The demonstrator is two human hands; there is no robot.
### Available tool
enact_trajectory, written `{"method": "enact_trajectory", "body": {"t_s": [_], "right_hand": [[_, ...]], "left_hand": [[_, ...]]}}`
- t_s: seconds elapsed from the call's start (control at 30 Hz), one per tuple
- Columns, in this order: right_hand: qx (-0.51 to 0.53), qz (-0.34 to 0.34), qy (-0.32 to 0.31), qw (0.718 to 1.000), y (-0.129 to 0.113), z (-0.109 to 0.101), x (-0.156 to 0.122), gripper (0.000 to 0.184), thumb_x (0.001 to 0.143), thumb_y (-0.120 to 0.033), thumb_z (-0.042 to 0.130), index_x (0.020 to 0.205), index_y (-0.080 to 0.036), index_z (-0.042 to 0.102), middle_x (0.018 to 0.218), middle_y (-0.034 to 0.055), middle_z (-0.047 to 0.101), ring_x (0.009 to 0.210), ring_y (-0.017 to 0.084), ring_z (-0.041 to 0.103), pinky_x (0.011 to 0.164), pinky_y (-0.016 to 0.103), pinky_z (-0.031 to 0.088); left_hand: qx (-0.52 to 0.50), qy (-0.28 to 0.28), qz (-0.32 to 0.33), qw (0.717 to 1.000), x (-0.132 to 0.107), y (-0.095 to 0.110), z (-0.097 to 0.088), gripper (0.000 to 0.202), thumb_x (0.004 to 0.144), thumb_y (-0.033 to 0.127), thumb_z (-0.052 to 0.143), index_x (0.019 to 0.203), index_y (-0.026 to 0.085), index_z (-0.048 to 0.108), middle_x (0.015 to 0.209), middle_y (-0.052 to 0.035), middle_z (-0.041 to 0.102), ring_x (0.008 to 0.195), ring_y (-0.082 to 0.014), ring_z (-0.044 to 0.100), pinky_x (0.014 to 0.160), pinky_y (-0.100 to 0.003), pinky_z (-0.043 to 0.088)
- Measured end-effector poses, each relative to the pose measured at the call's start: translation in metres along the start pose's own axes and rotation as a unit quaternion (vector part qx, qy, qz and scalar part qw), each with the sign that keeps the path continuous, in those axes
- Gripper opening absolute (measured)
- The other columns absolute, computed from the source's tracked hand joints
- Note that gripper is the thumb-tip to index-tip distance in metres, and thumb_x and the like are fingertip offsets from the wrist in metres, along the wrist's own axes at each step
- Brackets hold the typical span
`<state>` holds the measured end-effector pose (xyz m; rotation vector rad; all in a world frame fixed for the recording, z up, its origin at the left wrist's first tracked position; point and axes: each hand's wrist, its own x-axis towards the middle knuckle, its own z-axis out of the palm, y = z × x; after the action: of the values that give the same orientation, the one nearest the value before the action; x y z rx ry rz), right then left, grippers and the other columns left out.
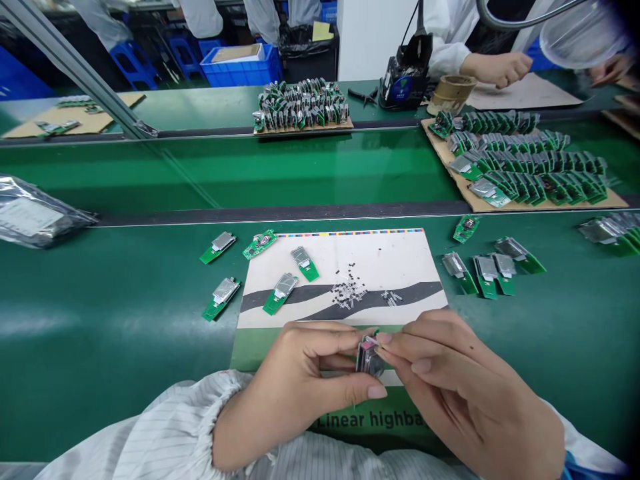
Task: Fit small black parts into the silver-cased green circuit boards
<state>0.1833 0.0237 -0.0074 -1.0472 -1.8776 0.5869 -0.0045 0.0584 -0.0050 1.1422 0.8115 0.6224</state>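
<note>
My left hand [320,367] grips a small circuit board [369,360] by its sides, thumb in front and fingers behind. The board stands on edge and carries a shiny grey display-like module with a pinkish strip at its top. My right hand [450,373] is closed in a pinch at that top edge; whatever sits between its fingertips is too small to make out. Beneath both hands lies a printed sheet [280,340]. On it are a scatter of tiny black pieces [347,290], some small pale strips [391,297] and several boards like the held one [281,293].
More boards [486,275] lie to the right, others [221,298] to the left. Beyond, cardboard trays of boards [540,160] [303,110] sit by a green belt [300,167]. A silvery bag [35,213] is at left. A co-worker's hand [497,69] shows across the belt.
</note>
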Motion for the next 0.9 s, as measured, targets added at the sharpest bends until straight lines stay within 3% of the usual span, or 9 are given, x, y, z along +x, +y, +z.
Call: {"method": "enact_trajectory", "body": {"t_s": [0.17, 0.37, 0.5, 0.73, 0.9], "right_hand": [[-0.002, -0.025, -0.004, 1.000, 0.003, -0.001, 0.001, 0.046, 0.076, 0.013, 0.057, 0.107, -0.020, 0.056, 0.097, 0.0027, 0.064, 0.082, 0.015, 0.055, 0.068, 0.031, 0.045], [-0.007, -0.035, 0.032, 0.999, 0.000, 0.000, 0.006, 0.036, 0.077, 0.007, 0.057, 0.098, -0.021, 0.052, 0.088, 0.0014, 0.066, 0.071, 0.012, 0.055, 0.059, 0.028, 0.045], [0.005, -0.038, 0.015, 0.999, -0.001, -0.001, 0.007, 0.040, 0.076, 0.008, 0.059, 0.101, -0.022, 0.052, 0.091, 0.0012, 0.066, 0.073, 0.013, 0.057, 0.060, 0.027, 0.047], [0.003, -0.032, 0.031, 0.999, 0.003, 0.000, 0.013, 0.030, 0.078, 0.007, 0.049, 0.089, -0.021, 0.048, 0.083, 0.0003, 0.067, 0.071, 0.010, 0.059, 0.060, 0.021, 0.052], [0.010, -0.035, 0.047, 0.998, 0.001, -0.002, 0.017, 0.036, 0.078, 0.006, 0.048, 0.097, -0.024, 0.047, 0.079, -0.0002, 0.068, 0.067, 0.012, 0.061, 0.056, 0.022, 0.053]], "left_hand": [[0.036, 0.016, 0.030, 0.999, 0.000, 0.003, 0.001, 0.034, 0.070, 0.013, 0.079, 0.101, 0.028, 0.076, 0.081, -0.0016, 0.062, 0.074, -0.0128, 0.059, 0.065, -0.020, 0.056], [-0.027, -0.002, 0.007, 1.000, -0.001, 0.003, 0.002, 0.037, 0.069, 0.012, 0.080, 0.101, 0.031, 0.075, 0.085, -0.0005, 0.062, 0.076, -0.0121, 0.061, 0.072, -0.021, 0.058], [-0.020, -0.004, 0.013, 1.000, -0.001, 0.002, 0.002, 0.039, 0.068, 0.011, 0.080, 0.101, 0.032, 0.075, 0.083, -0.0003, 0.062, 0.076, -0.0125, 0.062, 0.072, -0.022, 0.059], [-0.010, -0.017, 0.010, 1.000, -0.001, 0.002, 0.000, 0.036, 0.072, 0.011, 0.077, 0.103, 0.029, 0.075, 0.091, -0.0031, 0.065, 0.081, -0.0148, 0.064, 0.074, -0.024, 0.059], [0.050, -0.002, 0.035, 0.998, -0.001, 0.003, 0.000, 0.028, 0.072, 0.014, 0.077, 0.099, 0.022, 0.077, 0.085, -0.0050, 0.064, 0.077, -0.0159, 0.062, 0.068, -0.024, 0.059]]}}
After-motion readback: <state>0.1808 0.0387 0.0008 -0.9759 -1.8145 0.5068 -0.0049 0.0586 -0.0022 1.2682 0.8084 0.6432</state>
